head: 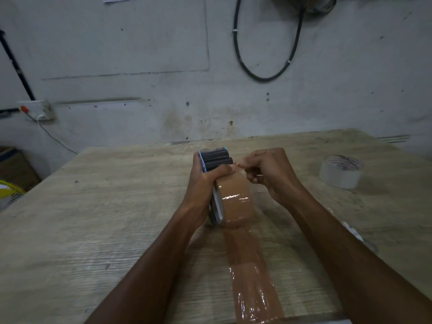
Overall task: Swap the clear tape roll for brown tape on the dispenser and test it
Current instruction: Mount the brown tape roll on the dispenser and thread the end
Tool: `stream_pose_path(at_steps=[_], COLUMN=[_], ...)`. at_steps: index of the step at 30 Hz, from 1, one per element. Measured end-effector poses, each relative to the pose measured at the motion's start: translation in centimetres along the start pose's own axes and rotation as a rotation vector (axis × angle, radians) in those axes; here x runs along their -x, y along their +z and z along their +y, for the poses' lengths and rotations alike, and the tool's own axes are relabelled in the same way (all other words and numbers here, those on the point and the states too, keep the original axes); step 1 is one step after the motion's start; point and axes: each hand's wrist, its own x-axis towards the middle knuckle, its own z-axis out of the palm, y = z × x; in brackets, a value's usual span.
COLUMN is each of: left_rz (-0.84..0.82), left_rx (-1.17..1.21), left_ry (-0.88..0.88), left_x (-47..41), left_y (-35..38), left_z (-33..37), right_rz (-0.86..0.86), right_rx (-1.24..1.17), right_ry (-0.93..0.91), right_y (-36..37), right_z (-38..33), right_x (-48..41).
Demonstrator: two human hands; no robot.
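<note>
My left hand [205, 181] grips the tape dispenser [214, 160] at the middle of the wooden table [105, 206]. A brown tape roll [236, 202] sits on the dispenser, just below my thumb. My right hand [268, 171] pinches the loose end of the brown tape near the dispenser's black rollers. A strip of brown tape [252, 277] lies stuck flat on the table, running from under the roll toward me. The clear tape roll [341, 171] lies flat at the table's right, apart from both hands.
A stained wall stands behind the table, with a black cable loop [264, 76] hanging on it. A socket box [38, 109] with a white wire is at the left. A yellow object [10, 187] pokes in at the left edge.
</note>
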Motion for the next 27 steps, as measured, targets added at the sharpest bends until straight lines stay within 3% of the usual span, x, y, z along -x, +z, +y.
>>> stream_pose_path(at_steps=[7,14,27], left_rz=[-0.069,-0.074,-0.117], left_rx=[-0.070,-0.060,-0.056], left_ry=[0.025,0.024,0.051], left_x=[0.0,0.1,0.1], left_y=[0.4,0.2,0.4], left_z=[-0.2,-0.2,-0.1], right_rz=[0.043,-0.082,-0.185], right_rx=[-0.044,-0.132,-0.282], right_ry=[0.015,0.107,0.118], right_y=[0.0,0.2,0.5], right_z=[-0.8,-0.5,0.1], right_x=[-0.1,0.2,0.7])
